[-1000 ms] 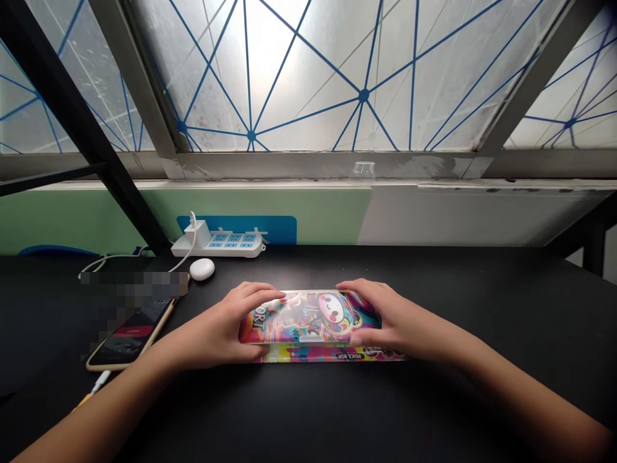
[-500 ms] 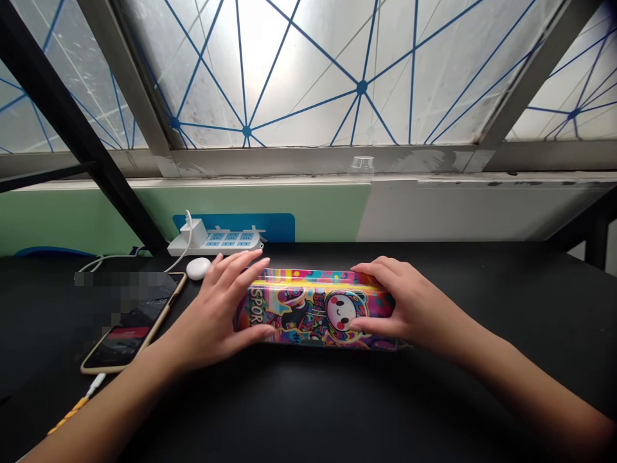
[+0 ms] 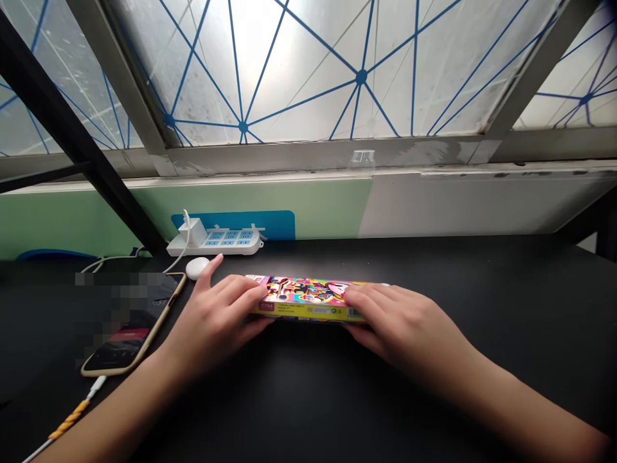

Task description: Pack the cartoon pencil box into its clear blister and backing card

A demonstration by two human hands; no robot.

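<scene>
A long, flat box (image 3: 308, 292) printed in bright cartoon colours is between my hands, above or on the black desk. Its narrow yellow side, with small print and a barcode, faces me. My left hand (image 3: 224, 308) grips the left end, fingers over the top and thumb low at the front, with one finger raised. Around the right end my right hand (image 3: 395, 315) is closed, its fingertips on the printed top and its thumb below. Both ends of the box are partly hidden by my hands.
On the left of the desk (image 3: 308, 399) lies a phone (image 3: 120, 347) with a charging cable (image 3: 72, 418). Behind it are a small white rounded case (image 3: 197, 268) and a power strip (image 3: 216, 241) with a plugged-in charger. A black slanted bar (image 3: 81, 141) rises at left, before the window.
The box has been turned: its large face with the cartoon bear faced me before, and now the narrow yellow side does. Both hands have shifted their hold and closed more around it.
</scene>
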